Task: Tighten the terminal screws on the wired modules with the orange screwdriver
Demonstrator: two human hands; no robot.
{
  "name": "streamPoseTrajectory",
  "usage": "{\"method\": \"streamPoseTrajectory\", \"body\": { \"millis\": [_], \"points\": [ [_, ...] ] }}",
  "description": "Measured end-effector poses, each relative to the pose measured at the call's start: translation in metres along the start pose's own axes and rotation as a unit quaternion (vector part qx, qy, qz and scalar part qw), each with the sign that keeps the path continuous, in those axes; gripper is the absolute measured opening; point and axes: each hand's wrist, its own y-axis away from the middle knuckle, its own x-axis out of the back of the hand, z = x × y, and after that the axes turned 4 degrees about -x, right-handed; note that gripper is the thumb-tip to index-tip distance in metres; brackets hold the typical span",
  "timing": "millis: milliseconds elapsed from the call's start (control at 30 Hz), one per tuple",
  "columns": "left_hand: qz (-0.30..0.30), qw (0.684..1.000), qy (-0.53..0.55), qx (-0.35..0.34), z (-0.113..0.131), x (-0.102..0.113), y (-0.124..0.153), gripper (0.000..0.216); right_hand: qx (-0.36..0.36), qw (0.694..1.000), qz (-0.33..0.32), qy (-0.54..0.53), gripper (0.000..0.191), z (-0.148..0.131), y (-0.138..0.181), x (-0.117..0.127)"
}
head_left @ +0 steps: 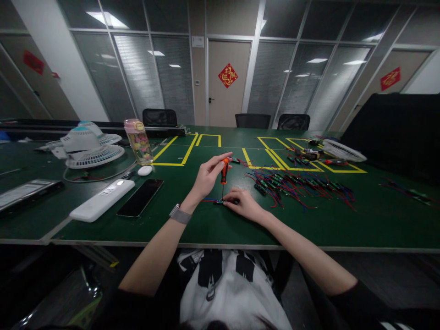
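An orange and black screwdriver [224, 172] stands upright in the fingers of my left hand [208, 175], its tip down at a small green circuit board [218, 201] on the table. Red and blue wires run from the board's left end. Low beside it, the fingertips of my right hand [243, 203] are closed on the board's right end. Part of the board is hidden by those fingers. Just beyond my left fingertips lies another small board [235, 160] with red wires.
To the right is a heap of wired boards [275, 183]. A black phone [140, 198], a white power bank [102, 200], a bottle [139, 143] and small fans [92, 153] are on the left. Yellow tape [168, 164] marks the green table [220, 231]. A dark monitor-like shape [398, 137] stands far right.
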Motion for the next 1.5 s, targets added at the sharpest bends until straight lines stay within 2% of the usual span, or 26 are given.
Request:
{"method": "streamPoseTrajectory", "body": {
  "millis": [100,233,333,533,600,733,800,933,1000,1167,1367,1500],
  "points": [
    [0.009,1.000,-0.005,-0.004,-0.0005,0.0005,0.0003,0.034,-0.003,1.000,0.001,-0.002,0.013,0.0000,0.0000,0.0000],
    [0.048,0.994,-0.090,-0.046,-0.0028,0.0011,0.0003,0.025,-0.006,1.000,0.003,-0.002,0.012,0.0003,0.0002,-0.0003],
    [0.053,0.988,-0.121,-0.074,-0.0026,0.0008,0.0008,0.021,-0.003,1.000,0.005,-0.003,0.013,0.0003,0.0003,-0.0003],
    [-0.008,1.000,-0.021,-0.013,0.0014,-0.0021,0.0014,0.033,-0.003,1.000,0.004,-0.002,0.013,0.0008,0.0000,-0.0003],
    [0.005,1.000,-0.019,-0.007,0.0003,-0.0019,0.0010,0.032,-0.004,1.000,0.002,0.000,0.013,0.0014,0.0001,-0.0005],
    [0.049,0.994,-0.093,-0.044,-0.0038,-0.0005,0.0002,0.025,-0.006,1.000,0.002,-0.002,0.013,0.0018,0.0001,-0.0008],
    [0.041,0.994,-0.092,-0.049,-0.0041,-0.0004,0.0002,0.025,-0.005,1.000,0.003,-0.001,0.012,0.0016,-0.0001,-0.0008],
    [-0.001,1.000,-0.025,-0.013,-0.0023,-0.0014,0.0004,0.031,-0.005,1.000,0.002,-0.004,0.012,0.0017,-0.0003,-0.0009],
    [0.005,1.000,-0.028,-0.009,-0.0026,-0.0015,0.0005,0.030,-0.005,1.000,0.002,-0.005,0.012,0.0020,-0.0002,-0.0011],
    [0.052,0.991,-0.112,-0.053,-0.0040,-0.0006,0.0006,0.020,-0.005,1.000,0.003,-0.003,0.013,0.0020,0.0001,-0.0011],
    [-0.005,1.000,-0.026,-0.009,-0.0020,-0.0008,-0.0001,0.032,-0.005,1.000,0.002,-0.004,0.013,0.0017,0.0000,-0.0009],
    [0.032,0.997,-0.067,-0.026,-0.0041,-0.0006,0.0002,0.026,-0.003,1.000,0.006,-0.005,0.013,0.0019,0.0001,-0.0012]
  ]
}}
